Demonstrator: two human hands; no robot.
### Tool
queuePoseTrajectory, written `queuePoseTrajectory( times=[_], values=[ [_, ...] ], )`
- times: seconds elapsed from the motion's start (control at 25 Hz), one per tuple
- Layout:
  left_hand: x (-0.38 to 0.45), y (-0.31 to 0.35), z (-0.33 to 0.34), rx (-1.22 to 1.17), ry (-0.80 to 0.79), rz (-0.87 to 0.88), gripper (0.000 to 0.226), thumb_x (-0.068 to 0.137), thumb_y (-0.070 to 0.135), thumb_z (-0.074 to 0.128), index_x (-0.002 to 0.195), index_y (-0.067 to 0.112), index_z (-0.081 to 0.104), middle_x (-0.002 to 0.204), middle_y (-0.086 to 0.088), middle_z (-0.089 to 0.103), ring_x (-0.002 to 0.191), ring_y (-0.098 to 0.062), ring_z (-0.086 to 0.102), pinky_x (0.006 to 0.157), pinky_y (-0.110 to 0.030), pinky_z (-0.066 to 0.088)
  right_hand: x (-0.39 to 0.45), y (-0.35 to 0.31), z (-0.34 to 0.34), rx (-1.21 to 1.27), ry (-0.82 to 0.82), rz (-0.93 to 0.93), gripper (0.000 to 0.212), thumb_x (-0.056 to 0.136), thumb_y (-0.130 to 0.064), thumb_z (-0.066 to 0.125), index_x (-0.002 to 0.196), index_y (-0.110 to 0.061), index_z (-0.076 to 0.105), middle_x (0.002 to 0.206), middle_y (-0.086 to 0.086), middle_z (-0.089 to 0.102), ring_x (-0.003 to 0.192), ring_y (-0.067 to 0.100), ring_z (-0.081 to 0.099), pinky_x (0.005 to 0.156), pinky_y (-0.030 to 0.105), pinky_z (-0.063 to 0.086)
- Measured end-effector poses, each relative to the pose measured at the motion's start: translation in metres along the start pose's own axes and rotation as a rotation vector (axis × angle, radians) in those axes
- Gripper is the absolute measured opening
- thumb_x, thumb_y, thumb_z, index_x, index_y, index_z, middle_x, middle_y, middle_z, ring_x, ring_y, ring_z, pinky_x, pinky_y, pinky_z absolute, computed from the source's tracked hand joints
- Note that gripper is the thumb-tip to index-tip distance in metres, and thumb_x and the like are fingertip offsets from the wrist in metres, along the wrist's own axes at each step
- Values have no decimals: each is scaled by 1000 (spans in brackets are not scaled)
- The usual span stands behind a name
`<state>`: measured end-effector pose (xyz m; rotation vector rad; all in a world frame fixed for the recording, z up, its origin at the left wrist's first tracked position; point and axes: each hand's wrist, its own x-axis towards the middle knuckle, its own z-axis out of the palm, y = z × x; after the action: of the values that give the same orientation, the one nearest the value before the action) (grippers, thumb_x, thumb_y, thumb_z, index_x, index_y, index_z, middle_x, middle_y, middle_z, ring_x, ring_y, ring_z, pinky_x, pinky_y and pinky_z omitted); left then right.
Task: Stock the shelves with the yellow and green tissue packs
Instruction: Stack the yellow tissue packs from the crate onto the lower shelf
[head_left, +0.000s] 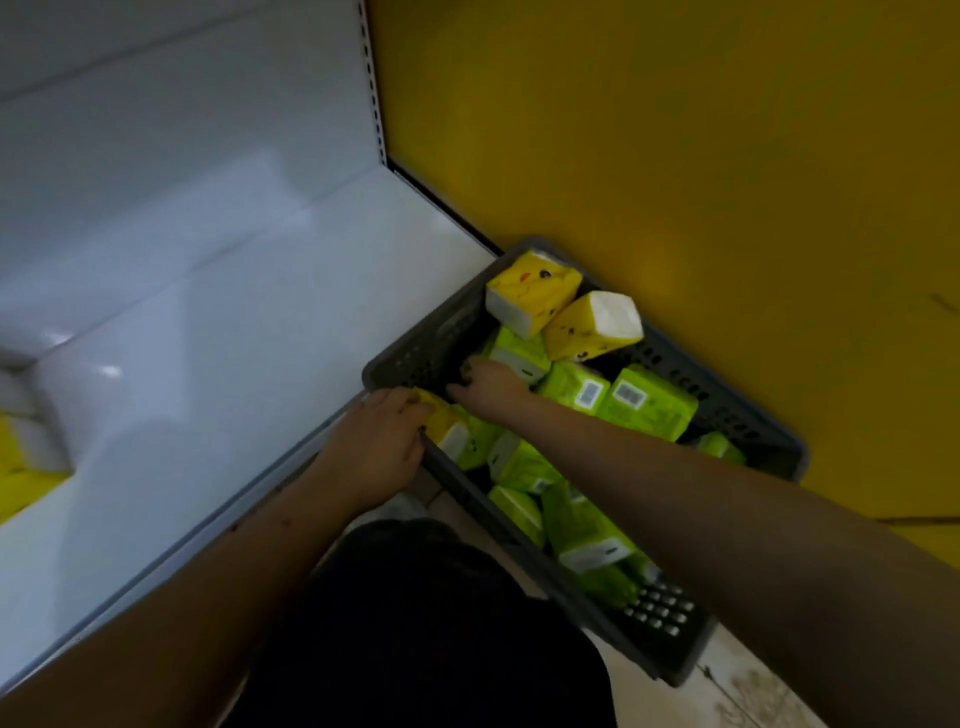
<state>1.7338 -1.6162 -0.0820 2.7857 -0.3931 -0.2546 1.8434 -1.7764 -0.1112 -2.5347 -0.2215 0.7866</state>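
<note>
A grey perforated crate (727, 410) stands on the floor at the right, filled with several green tissue packs (647, 402) and a few yellow tissue packs (535, 291). At the crate's near-left corner lies one yellow tissue pack (445, 428). My left hand (376, 447) grips its near side from over the crate rim. My right hand (491, 384) reaches in from the right, its fingers curled down over the far side of the same pack. The fingertips of both hands are partly hidden in shadow.
A white shelf (218, 332) stretches along the left with a white back panel above it. Yellow packs (23, 467) sit on the shelf at the far left edge. A yellow wall (675, 156) rises behind the crate. My dark-clothed knee (426, 623) is below.
</note>
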Motion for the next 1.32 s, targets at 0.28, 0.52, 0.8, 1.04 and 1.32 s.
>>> queuePoseTrajectory(
  times=[0.28, 0.52, 0.8, 1.04, 1.32],
  values=[
    [14, -12, 19, -57, 150, -53, 46, 81, 25, 39, 116, 11, 66, 123, -10, 58, 114, -28, 52, 90, -39, 44, 43, 42, 94, -104, -211, 88, 86, 91, -49, 57, 151, -3, 17, 150, 21, 35, 136, 33, 39, 107, 37, 34],
    [11, -28, 30, -132, 211, -104, 46, 82, 23, 38, 120, 12, 63, 126, -9, 55, 117, -23, 46, 95, -36, 41, 47, 52, 108, 36, -108, 52, 61, 83, -38, 70, 133, -8, 50, 128, 19, 60, 115, 33, 58, 91, 36, 45],
    [-4, -20, -9, -311, 308, -172, 39, 89, 14, 42, 124, 15, 59, 122, -5, 54, 112, -19, 47, 91, -26, 38, -2, 37, 16, 426, -92, 110, 32, 86, -31, 71, 113, -16, 63, 99, 10, 65, 78, 24, 67, 63, 27, 54],
    [-21, -1, -90, -675, 364, -419, 33, 97, 15, 51, 129, 23, 55, 124, 0, 56, 115, -13, 52, 94, -24, 40, -66, -16, -125, 538, -440, 74, 44, 89, -34, 66, 127, -14, 57, 110, 11, 72, 89, 29, 72, 76, 35, 60],
    [-104, -18, -172, -1509, 462, -547, 36, 94, 37, 57, 128, 27, 56, 120, -1, 67, 106, -21, 66, 81, -35, 56, -121, -189, -118, 568, -562, -113, 49, 94, -52, 48, 125, -14, 53, 110, 14, 68, 77, 26, 71, 68, 32, 58]
  ],
)
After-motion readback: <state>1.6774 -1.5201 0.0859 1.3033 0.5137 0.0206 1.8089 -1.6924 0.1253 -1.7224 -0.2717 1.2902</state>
